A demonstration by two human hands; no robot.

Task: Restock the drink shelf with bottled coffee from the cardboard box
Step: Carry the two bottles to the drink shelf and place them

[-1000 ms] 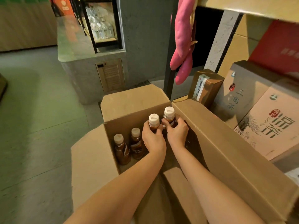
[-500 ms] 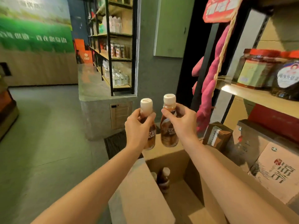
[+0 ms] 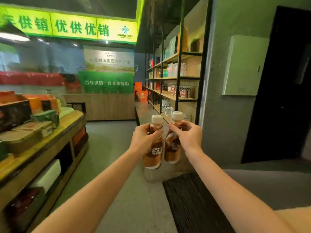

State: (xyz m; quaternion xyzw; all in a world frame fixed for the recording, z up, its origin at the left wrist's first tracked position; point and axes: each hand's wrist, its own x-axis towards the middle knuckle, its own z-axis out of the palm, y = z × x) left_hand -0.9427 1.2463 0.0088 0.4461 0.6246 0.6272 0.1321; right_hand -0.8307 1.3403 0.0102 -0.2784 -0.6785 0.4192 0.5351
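left of the hands stands a wooden display table (image 3: pixel 55 130) stacked with boxed goods. the left hand (image 3: pixel 144 138) grips the left coffee bottle (image 3: pixel 154 155). the right coffee bottle (image 3: pixel 173 148), just beside it, is gripped by the right hand (image 3: pixel 188 137). this looks like the carrying step. next they need standing upright on the drink shelf (image 3: pixel 178 98), beyond the hands. a dark floor mat (image 3: pixel 193 199) lies below the right forearm.

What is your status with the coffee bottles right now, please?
Left hand grips left bottle, right hand grips right bottle. Both upright, side by side. Drink shelf ahead right; nothing visible in between.
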